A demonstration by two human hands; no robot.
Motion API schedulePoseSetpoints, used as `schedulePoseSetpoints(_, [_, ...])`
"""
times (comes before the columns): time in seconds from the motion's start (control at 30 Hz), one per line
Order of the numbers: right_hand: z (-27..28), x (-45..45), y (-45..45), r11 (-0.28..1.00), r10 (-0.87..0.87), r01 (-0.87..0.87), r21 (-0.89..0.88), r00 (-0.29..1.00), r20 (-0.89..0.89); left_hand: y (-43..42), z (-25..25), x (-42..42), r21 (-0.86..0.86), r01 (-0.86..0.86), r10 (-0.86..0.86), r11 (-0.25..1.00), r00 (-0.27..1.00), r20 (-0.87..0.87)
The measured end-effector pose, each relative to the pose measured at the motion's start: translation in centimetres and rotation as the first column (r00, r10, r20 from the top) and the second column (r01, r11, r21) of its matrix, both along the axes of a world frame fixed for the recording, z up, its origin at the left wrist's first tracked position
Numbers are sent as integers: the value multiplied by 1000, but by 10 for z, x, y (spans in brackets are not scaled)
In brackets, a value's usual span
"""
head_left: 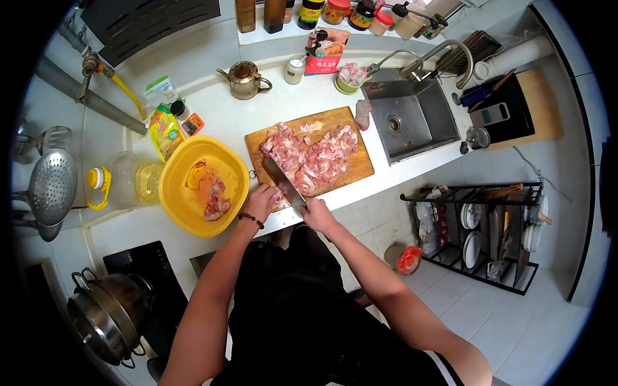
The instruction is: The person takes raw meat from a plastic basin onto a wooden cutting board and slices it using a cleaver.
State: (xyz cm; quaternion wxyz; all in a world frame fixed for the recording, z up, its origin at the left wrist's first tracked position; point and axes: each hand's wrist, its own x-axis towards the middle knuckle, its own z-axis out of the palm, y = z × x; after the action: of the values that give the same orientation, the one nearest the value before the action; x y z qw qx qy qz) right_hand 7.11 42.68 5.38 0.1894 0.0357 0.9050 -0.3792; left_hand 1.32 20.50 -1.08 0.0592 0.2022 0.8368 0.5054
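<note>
Chopped raw meat [326, 156] is spread over a wooden cutting board [362, 168] on the white counter. My right hand [317, 215] is closed round the handle of a cleaver [283, 180], whose blade lies at the board's lower left, pointing up and left. Just left of the blade, my left hand [261, 202], with a beaded bracelet at the wrist, is closed on a piece of meat [278, 198] near the board's lower left corner. A yellow basin [168, 193] stands left of the board with some meat [217, 199] in it.
Behind the board stand a metal teapot [244, 80], a white jar [295, 69] and a red packet [327, 51]. The sink [412, 119] is at the right. An oil bottle [138, 180] stands left of the basin. Pots [106, 315] sit at the lower left, a dish rack [476, 231] at the right.
</note>
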Motion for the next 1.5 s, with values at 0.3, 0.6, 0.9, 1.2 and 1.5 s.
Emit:
schedulePoseSetpoints(0.3, [3,-3,9,998,58,-58,-3,998,30,-2,3,1,-63,49,-48,997,999,17])
schedulePoseSetpoints(0.6, [0,3,18,997,78,-79,-2,989,122,2,11,2,-24,25,-24,999,1000,15])
schedulePoseSetpoints(0.9, [-6,-5,11,993,121,-121,-6,992,21,4,9,3,-11,29,-29,1000,1000,-5])
schedulePoseSetpoints(1.2, [-14,-27,-10,994,108,-108,18,994,17,0,4,5,-27,53,-52,998,998,28])
schedulePoseSetpoints(1.5, [-26,-18,-16,994,79,-81,79,997,26,8,11,10,-27,68,-68,997,998,18])
